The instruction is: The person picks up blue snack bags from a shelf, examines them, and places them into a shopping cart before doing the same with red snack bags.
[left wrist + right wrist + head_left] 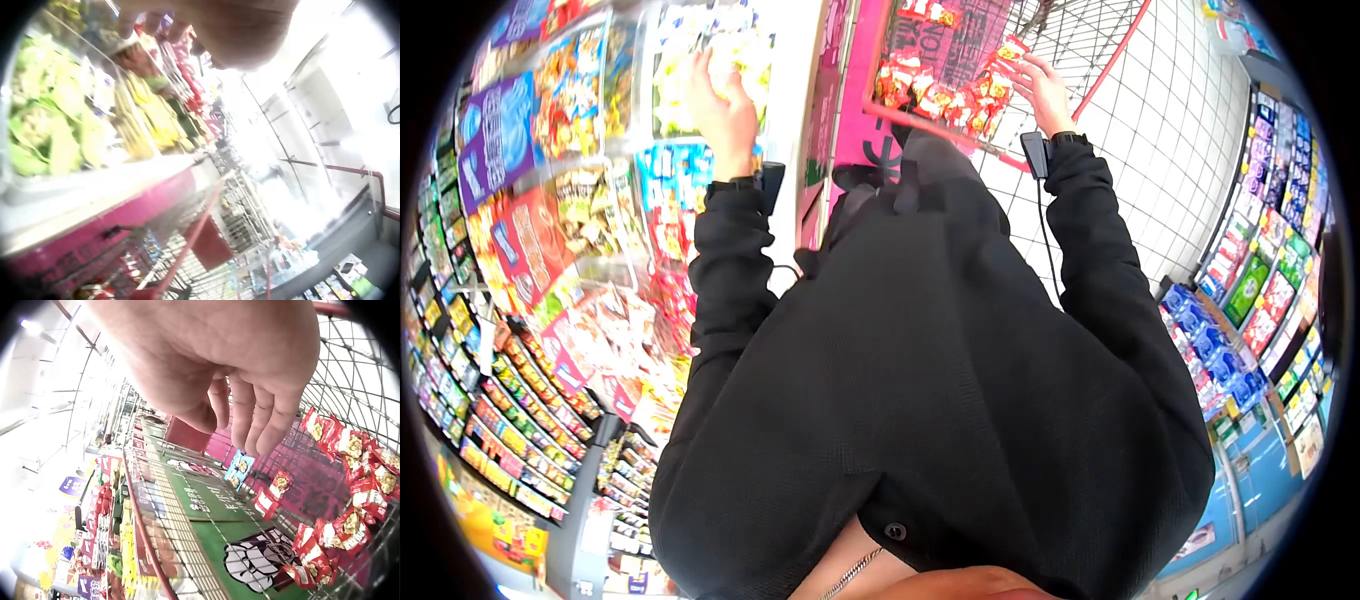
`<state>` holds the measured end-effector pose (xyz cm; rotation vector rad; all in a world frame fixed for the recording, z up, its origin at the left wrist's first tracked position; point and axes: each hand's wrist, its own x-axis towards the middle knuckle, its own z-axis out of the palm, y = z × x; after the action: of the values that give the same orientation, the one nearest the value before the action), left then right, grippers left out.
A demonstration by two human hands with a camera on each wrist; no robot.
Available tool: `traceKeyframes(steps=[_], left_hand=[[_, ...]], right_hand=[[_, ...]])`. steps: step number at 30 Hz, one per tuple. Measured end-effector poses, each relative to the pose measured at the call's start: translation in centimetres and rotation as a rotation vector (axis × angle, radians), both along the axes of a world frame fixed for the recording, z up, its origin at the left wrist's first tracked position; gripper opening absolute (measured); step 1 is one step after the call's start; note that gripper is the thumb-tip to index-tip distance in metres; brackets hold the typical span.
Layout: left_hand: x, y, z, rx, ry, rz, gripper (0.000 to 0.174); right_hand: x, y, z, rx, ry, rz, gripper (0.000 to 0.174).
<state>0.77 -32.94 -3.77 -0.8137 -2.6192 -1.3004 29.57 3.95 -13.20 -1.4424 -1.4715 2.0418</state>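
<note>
My left hand (pixel 720 105) is raised against a shelf of white and green snack bags (pixel 710 50); in the left wrist view its fingertips (pixel 150 22) reach in among the bags (pixel 50 131), and whether they grip one is hidden. My right hand (pixel 1045 90) hovers over a red wire shopping cart (pixel 880 105). Its fingers (pixel 250 419) hang relaxed and hold nothing. Below them, several red snack packets (pixel 350 531) and one blue packet (pixel 239 470) lie in the cart's basket.
Packed snack shelves (pixel 530 250) run along my left, with a pink shelf base (pixel 94 231) beside the cart (pixel 187 250). More shelves of blue and coloured packs (pixel 1250 290) line the right. White tiled floor (pixel 1170 130) lies between them.
</note>
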Motion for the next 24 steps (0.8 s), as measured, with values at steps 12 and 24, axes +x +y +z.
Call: traceKeyframes(steps=[12,24], left_hand=[[3.4,35.6,-17.1,0.106,-0.662,-0.311,0.028],[-3.7,45.6,-38.1,-0.36,-0.474,-0.039,0.04]], right_hand=[[-11.9,15.9,-16.4,-0.159,-0.006,-0.173,0.053],[-20.9,21.7,-28.4,-0.106,-0.056,0.011,0.05]])
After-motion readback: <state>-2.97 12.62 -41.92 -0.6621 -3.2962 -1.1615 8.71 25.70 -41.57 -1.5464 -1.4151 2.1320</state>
